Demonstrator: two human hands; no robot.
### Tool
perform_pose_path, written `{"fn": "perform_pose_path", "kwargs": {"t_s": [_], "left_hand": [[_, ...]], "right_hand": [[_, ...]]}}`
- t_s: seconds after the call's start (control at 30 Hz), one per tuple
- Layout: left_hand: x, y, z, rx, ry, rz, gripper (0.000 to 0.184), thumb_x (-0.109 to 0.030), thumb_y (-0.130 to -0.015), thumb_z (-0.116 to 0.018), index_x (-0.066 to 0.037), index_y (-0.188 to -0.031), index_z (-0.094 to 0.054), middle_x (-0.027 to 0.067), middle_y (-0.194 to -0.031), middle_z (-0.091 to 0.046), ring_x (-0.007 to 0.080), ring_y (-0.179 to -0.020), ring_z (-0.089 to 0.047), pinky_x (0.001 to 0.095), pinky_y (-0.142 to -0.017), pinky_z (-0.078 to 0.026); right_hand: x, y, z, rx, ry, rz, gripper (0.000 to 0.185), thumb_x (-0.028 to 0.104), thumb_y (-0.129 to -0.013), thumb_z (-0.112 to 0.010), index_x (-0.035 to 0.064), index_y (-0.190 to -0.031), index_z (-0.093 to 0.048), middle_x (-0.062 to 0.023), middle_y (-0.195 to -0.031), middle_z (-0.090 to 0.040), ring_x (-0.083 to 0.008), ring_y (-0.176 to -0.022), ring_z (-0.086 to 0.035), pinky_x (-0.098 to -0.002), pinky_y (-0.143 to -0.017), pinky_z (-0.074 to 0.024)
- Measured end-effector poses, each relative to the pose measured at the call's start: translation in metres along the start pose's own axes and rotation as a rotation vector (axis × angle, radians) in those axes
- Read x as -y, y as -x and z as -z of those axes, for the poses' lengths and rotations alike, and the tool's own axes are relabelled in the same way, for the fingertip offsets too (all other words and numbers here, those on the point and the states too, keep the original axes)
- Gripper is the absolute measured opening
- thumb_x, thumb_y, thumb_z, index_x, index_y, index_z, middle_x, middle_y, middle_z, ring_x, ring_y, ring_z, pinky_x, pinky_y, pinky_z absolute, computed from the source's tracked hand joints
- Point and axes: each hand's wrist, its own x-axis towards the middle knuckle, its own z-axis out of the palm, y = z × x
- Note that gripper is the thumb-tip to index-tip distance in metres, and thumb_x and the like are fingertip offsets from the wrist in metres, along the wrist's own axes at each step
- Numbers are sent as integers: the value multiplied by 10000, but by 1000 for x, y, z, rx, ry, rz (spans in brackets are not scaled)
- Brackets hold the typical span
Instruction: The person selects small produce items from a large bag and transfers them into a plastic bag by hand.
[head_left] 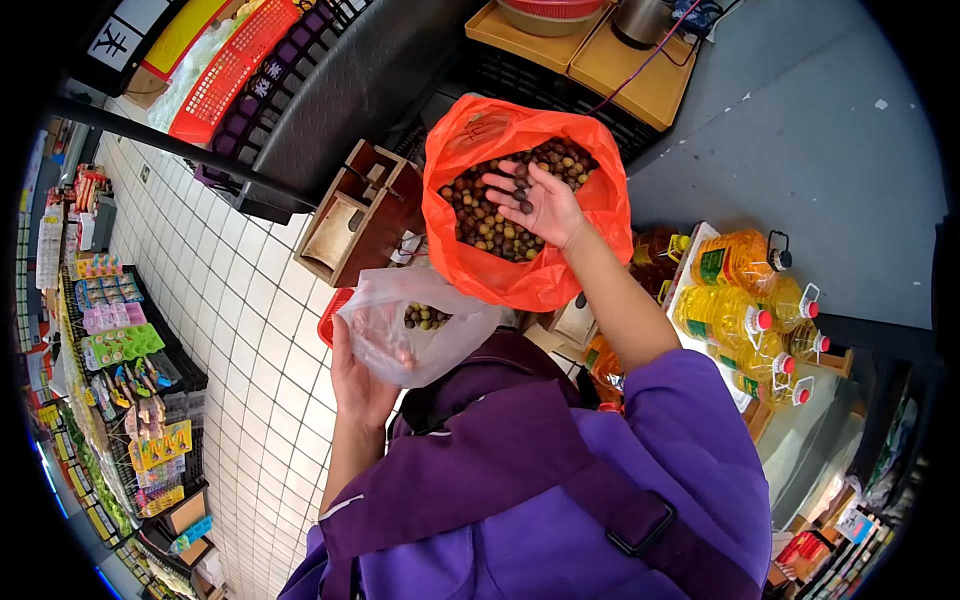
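An orange-red plastic bag (612, 215) stands wide open, holding many small round brown and green fruits (497, 236). Over them, inside the bag's mouth, my right hand (549, 207) is turned palm up with fingers spread; a few dark brown fruits (522, 190) rest on its fingers. My left hand (362, 385) holds up a translucent white plastic bag (440, 360) from the left, its fingers partly seen through the film. Some greenish-brown fruits (425, 316) show in that bag's mouth. The two bags are close together, the white one nearer my body.
Bottles of yellow oil (722, 312) stand at right beside a grey panel (800, 130). A wooden box (365, 215) sits left of the red bag. Wooden trays (625, 85) lie behind it. Left are the tiled floor (240, 320), a red basket (225, 80) and shelves of packaged goods (120, 350).
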Motion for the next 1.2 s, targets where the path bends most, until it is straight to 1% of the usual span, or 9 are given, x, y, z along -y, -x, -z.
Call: {"fn": "perform_pose_path", "kwargs": {"t_s": [0.2, 0.33, 0.63, 0.7, 0.83, 0.9, 0.97, 1.1, 1.2], "left_hand": [[-2, 0, -4, -13, -15, -34, 582, -510, -892, -316, -140, -1340, -275, 75, -1307, -395, 169, -715, -540, 286, -581, -457], [-2, -1, -3, -15, 22, -37, 577, -508, -892, -318, -144, -1339, -278, 71, -1305, -397, 167, -724, -541, 285, -584, -457], [-4, 1, 4, 57, 43, -42, 551, -527, -876, -354, -147, -1274, -368, 52, -1244, -450, 171, -742, -543, 296, -599, -460], [-3, 1, 14, 64, 54, -11, 516, -537, -867, -372, -141, -1194, -425, 41, -1166, -493, 178, -751, -546, 305, -601, -463], [3, -8, 33, 99, 145, 14, 454, -518, -877, -359, -159, -1132, -467, 49, -1159, -510, 202, -887, -546, 339, -703, -470], [1, -14, 32, 192, 124, -4, 490, -543, -861, -373, -144, -1132, -464, 59, -1133, -520, 206, -849, -548, 348, -686, -462], [-4, -18, 28, 235, 126, 15, 497, -551, -856, -378, -135, -1113, -466, 56, -1050, -523, 218, -811, -519, 347, -674, -445], [-5, -23, 27, 224, 178, 25, 428, -541, -862, -375, -154, -1017, -473, 60, -1056, -503, 227, -790, -504, 356, -676, -438], [-8, -24, 27, 215, 199, 31, 392, -536, -866, -373, -166, -950, -466, 64, -1057, -498, 230, -774, -505, 362, -672, -439]], "right_hand": [[-10, 4, -20, 159, -367, -8, 390, 312, -919, -355, 41, -1183, -448, -183, -1321, -355, -324, -1181, -399, -458, -942, -383], [-16, 7, -35, 174, -451, 0, 369, 286, -912, -380, 39, -1177, -451, -171, -1303, -380, -304, -1165, -414, -449, -944, -375], [-10, 1, -19, -59, -183, 51, 361, 246, -881, -455, 54, -1187, -466, -140, -1222, -465, -266, -1056, -506, -366, -884, -441], [-13, -3, -6, -124, -115, 86, 318, 125, -826, -550, 43, -1131, -503, -99, -1117, -533, -227, -1045, -515, -312, -869, -454], [-25, -21, 34, -281, -71, 69, 277, 53, -792, -566, 90, -1066, -545, -48, -1035, -573, -194, -992, -547, -202, -630, -476], [-25, -35, 59, -245, -124, 18, 319, 96, -807, -558, 86, -1119, -493, -117, -1030, -577, -177, -738, -580, -197, -542, -448], [-15, -25, 38, -358, -98, 32, 352, 75, -822, -521, 80, -1165, -444, -135, -985, -584, -160, -634, -533, -227, -524, -442], [-12, -28, 41, -458, 225, -9, 396, -21, -818, -423, 64, -1204, -411, -120, -1049, -548, -156, -641, -519, -277, -550, -462], [-3, -12, 1, -548, 879, -137, 371, -36, -842, -346, 51, -1190, -440, -94, -1090, -529, -179, -715, -562, -303, -588, -484]]}}
